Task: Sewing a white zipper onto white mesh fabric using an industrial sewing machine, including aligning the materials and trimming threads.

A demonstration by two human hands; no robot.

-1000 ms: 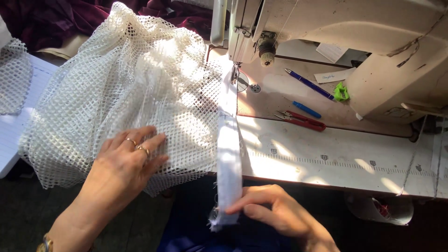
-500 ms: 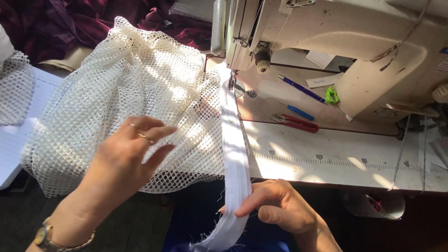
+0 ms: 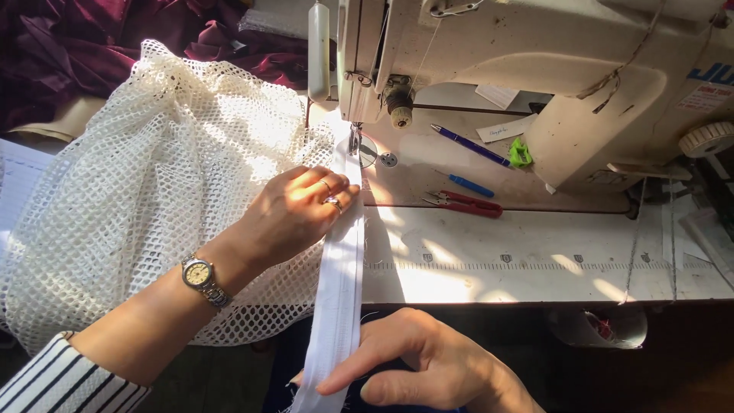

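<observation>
A cream mesh fabric (image 3: pixel 153 199) lies spread on the left of the sewing table. A white fabric strip (image 3: pixel 340 275) runs along its right edge from the needle area of the cream sewing machine (image 3: pixel 527 53) down past the table's front edge. My left hand (image 3: pixel 294 214), with rings and a wristwatch, presses flat on the mesh and the strip's left edge just in front of the needle. My right hand (image 3: pixel 413 367) pinches the strip's lower end below the table edge.
On the machine bed lie red thread snips (image 3: pixel 466 203), a blue pen (image 3: pixel 470 145), a small blue tool (image 3: pixel 470 186) and a green clip (image 3: pixel 521 152). Dark red cloth (image 3: pixel 92 46) is piled at the back left. A ruler scale (image 3: pixel 535 260) runs along the table.
My left hand has slid forward across the mesh toward the needle. The strip now lies straighter and tauter, with my right hand still pinching its lower end. The view has shifted closer.
</observation>
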